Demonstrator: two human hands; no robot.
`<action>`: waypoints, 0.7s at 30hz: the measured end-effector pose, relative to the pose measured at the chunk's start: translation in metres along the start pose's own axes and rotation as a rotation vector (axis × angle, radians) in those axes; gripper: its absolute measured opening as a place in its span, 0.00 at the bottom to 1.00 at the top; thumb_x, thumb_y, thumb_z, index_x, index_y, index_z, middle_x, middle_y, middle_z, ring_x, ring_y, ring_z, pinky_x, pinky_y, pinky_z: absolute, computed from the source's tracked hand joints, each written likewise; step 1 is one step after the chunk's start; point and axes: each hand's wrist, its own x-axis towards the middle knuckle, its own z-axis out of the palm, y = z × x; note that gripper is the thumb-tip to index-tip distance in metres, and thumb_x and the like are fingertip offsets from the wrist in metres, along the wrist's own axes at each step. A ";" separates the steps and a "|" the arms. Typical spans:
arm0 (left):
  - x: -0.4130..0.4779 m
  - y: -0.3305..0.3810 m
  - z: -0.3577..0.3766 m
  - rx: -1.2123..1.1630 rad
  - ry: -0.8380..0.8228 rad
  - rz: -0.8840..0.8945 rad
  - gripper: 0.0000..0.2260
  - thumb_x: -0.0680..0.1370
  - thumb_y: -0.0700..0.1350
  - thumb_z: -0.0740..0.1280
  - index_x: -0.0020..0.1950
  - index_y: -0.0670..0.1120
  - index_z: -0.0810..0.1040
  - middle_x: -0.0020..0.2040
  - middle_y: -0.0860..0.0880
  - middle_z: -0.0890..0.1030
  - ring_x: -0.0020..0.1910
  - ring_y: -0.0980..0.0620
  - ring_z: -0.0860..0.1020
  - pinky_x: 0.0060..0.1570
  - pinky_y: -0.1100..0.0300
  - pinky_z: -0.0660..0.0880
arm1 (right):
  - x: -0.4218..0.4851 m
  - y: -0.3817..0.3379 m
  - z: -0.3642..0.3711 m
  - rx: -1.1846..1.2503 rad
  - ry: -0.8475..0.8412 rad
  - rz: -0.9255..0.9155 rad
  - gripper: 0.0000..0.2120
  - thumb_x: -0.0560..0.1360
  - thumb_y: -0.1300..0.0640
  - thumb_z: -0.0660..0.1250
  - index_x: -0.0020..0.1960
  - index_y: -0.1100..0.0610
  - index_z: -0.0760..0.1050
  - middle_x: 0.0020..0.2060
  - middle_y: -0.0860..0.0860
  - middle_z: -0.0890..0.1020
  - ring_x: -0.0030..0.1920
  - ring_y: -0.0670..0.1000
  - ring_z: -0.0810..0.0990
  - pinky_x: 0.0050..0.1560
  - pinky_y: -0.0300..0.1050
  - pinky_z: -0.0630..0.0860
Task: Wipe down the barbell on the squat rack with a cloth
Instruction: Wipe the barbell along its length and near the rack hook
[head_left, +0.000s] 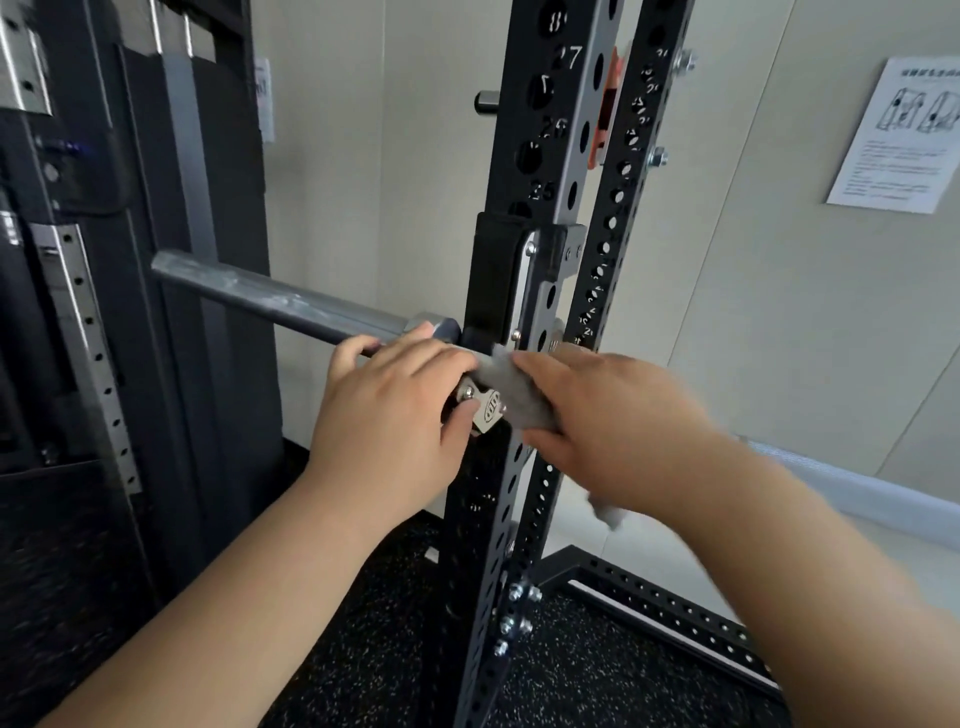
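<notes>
Head view: the barbell (270, 299) lies in the hook (493, 275) of the rack (550, 171) at mid-frame, its grey sleeve running out toward 10 o'clock. The left hand (395, 410) sits on the bar just beside the collar, fingers curled over the top and thumb underneath. Touching it at 3 o'clock, the right hand (608, 415) presses a grey cloth (511, 395) against the bar at the hook. Its fingers are closed round the bunched cloth (the hand is blurred), and a loose end hangs below the wrist. An orange part (605, 109) shows between the uprights at 12 o'clock. A poster (904, 135) hangs on the wall at 2 o'clock. Speckled black floor (597, 675) lies at 6 o'clock.
</notes>
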 end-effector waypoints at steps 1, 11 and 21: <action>0.000 0.000 0.001 -0.007 0.011 0.004 0.11 0.80 0.52 0.66 0.62 0.56 0.79 0.63 0.58 0.83 0.75 0.53 0.73 0.70 0.47 0.63 | -0.009 0.010 -0.003 0.006 -0.029 0.033 0.23 0.80 0.35 0.61 0.71 0.41 0.61 0.51 0.44 0.77 0.47 0.52 0.81 0.45 0.52 0.82; 0.001 -0.007 0.005 0.008 0.058 0.024 0.12 0.78 0.53 0.70 0.61 0.54 0.81 0.61 0.56 0.84 0.73 0.52 0.75 0.67 0.47 0.63 | 0.036 -0.016 0.012 0.005 0.090 -0.043 0.22 0.84 0.43 0.59 0.76 0.41 0.59 0.55 0.47 0.79 0.48 0.58 0.83 0.42 0.54 0.83; 0.000 -0.005 0.007 0.006 0.057 0.016 0.10 0.78 0.53 0.70 0.59 0.56 0.79 0.59 0.58 0.84 0.73 0.54 0.74 0.66 0.50 0.61 | 0.017 0.005 0.003 0.055 0.039 0.049 0.22 0.82 0.38 0.59 0.75 0.34 0.59 0.44 0.46 0.79 0.44 0.54 0.80 0.42 0.49 0.80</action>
